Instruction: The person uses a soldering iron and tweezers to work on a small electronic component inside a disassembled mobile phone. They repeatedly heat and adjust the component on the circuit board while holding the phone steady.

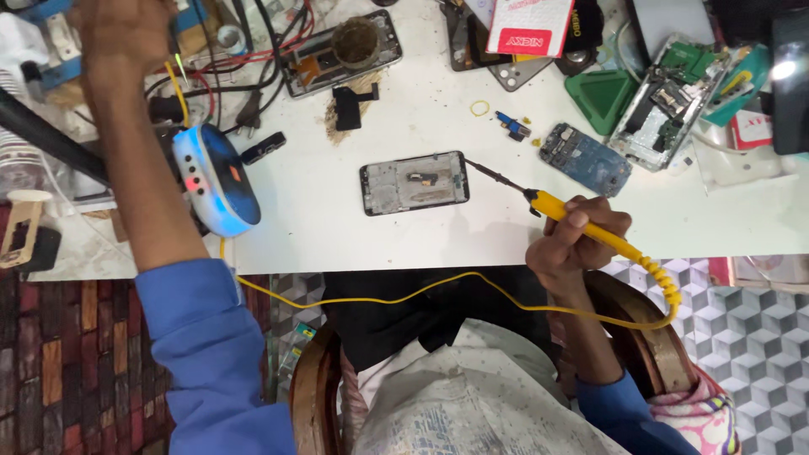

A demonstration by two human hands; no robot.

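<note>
Holding: right hand closed around yellow soldering iron, dark tip aimed at opened phone frame, just short of its right edge.
Phone frame: flat on white bench, left of right hand, well apart from left.
Left hand: raised far left over tangled wires; grip cannot be told.
Around: blue circuit board, green triangular pad, rounded blue-white device beside left forearm.
Cord: yellow, coiled at handle, sagging below bench edge.
</note>
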